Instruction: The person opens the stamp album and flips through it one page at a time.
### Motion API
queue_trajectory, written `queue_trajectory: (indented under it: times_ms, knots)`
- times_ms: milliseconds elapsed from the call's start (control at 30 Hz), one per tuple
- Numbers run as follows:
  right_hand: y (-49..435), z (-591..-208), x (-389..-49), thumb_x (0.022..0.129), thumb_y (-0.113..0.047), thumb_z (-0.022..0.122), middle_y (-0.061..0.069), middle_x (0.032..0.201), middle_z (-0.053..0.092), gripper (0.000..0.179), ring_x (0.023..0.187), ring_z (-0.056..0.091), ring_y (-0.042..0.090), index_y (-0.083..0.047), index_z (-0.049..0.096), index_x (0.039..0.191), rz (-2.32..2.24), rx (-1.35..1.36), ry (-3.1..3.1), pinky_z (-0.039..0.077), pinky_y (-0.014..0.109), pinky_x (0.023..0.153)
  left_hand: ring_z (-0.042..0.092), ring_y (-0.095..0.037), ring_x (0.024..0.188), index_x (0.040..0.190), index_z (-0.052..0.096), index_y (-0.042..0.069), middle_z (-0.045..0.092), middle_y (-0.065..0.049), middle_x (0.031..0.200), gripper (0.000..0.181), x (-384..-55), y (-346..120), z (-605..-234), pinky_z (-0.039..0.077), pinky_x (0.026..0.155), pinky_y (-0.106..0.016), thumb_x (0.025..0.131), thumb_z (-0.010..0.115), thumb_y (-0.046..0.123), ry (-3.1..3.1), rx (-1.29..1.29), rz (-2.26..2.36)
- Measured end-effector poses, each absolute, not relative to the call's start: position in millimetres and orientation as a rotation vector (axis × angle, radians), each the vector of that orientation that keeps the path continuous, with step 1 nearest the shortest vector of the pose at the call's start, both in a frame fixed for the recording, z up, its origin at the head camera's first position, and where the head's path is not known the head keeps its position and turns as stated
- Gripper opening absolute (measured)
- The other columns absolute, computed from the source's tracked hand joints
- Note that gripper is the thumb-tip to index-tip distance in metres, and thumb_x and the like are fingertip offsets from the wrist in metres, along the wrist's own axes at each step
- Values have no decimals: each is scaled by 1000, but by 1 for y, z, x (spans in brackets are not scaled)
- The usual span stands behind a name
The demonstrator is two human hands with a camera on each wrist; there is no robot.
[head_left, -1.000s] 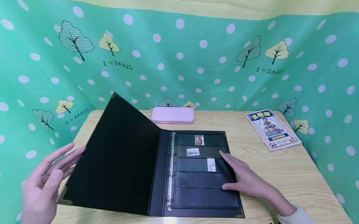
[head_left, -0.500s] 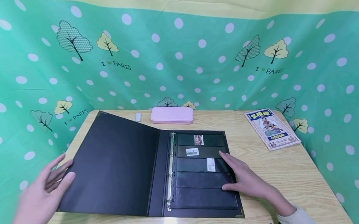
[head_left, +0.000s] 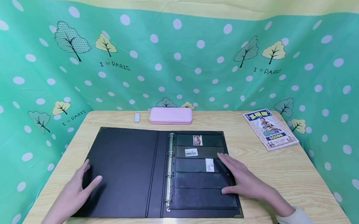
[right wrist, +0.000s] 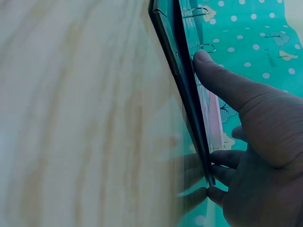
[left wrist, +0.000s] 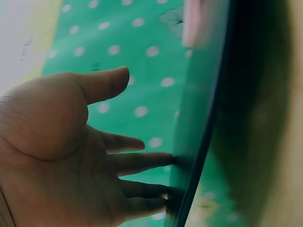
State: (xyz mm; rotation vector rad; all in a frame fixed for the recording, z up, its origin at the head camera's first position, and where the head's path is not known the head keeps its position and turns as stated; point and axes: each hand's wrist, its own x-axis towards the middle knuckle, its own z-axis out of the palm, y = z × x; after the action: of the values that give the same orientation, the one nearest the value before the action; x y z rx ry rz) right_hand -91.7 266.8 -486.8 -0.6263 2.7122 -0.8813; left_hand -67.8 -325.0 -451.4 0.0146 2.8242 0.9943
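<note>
A black ring-binder stamp album [head_left: 122, 173] lies open and flat on the wooden table. Its right side has a dark pocket page [head_left: 204, 198] on metal rings [head_left: 169, 175], with three small stamps in the upper rows, including a landscape one [head_left: 191, 152]. My left hand [head_left: 73, 193] is at the outer edge of the left cover, fingers extended and thumb spread above it. In the left wrist view the fingertips meet the cover's edge [left wrist: 208, 113]. Across the page's right edge rests my right hand [head_left: 244, 179], fingers and thumb spread, gripping nothing.
Behind the album stand a pink case [head_left: 170, 115] and a small white block [head_left: 136, 117]. An illustrated booklet [head_left: 270, 129] lies at the back right. Green dotted cloth [head_left: 178, 66] hangs around the table's back and sides.
The raised left cover has come down flat onto the table, my left hand moving down and rightward with it. The white block behind came into sight. My right hand stays put.
</note>
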Motion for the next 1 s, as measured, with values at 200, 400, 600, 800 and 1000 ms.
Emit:
queue_trajectory:
  times_ms: [200, 400, 600, 800, 1000]
  knots:
    - [267, -487, -91, 87, -49, 95, 21, 182, 22, 124, 166, 23, 52, -21, 19, 180, -897, -592, 2689, 28, 79, 124, 14, -70, 157, 174, 10, -7, 15, -45, 173, 99, -80, -302, -467, 25, 118, -85, 112, 65, 48, 2817, 70, 937]
    - [268, -487, -92, 86, -48, 95, 20, 183, 22, 125, 166, 22, 52, -22, 18, 180, -902, -588, 2681, 29, 79, 124, 11, -66, 161, 173, 21, -8, 22, -40, 175, 99, -86, -270, -473, 20, 121, -85, 108, 71, 49, 2825, 179, 938]
    - [268, -488, -92, 85, -49, 96, 19, 183, 22, 126, 166, 23, 50, -21, 18, 180, -905, -613, 2688, 28, 79, 124, 11, -68, 160, 172, 28, -6, 30, -39, 173, 96, -89, -247, -478, 8, 125, -83, 106, 76, 46, 2875, 299, 966]
    - [267, -488, -93, 84, -46, 97, 20, 182, 24, 127, 166, 24, 50, -19, 19, 180, -898, -631, 2707, 29, 78, 124, 12, -66, 162, 172, 34, 2, 35, -32, 174, 96, -92, -229, -482, 2, 125, -84, 101, 80, 48, 2901, 377, 977]
    - [267, -486, -96, 83, -49, 97, 22, 181, 26, 127, 164, 27, 51, -21, 20, 180, -842, -644, 2718, 30, 79, 122, 10, -62, 164, 172, 40, 10, 34, -29, 176, 103, -93, -209, -492, -1, 126, -82, 93, 86, 56, 2889, 474, 972]
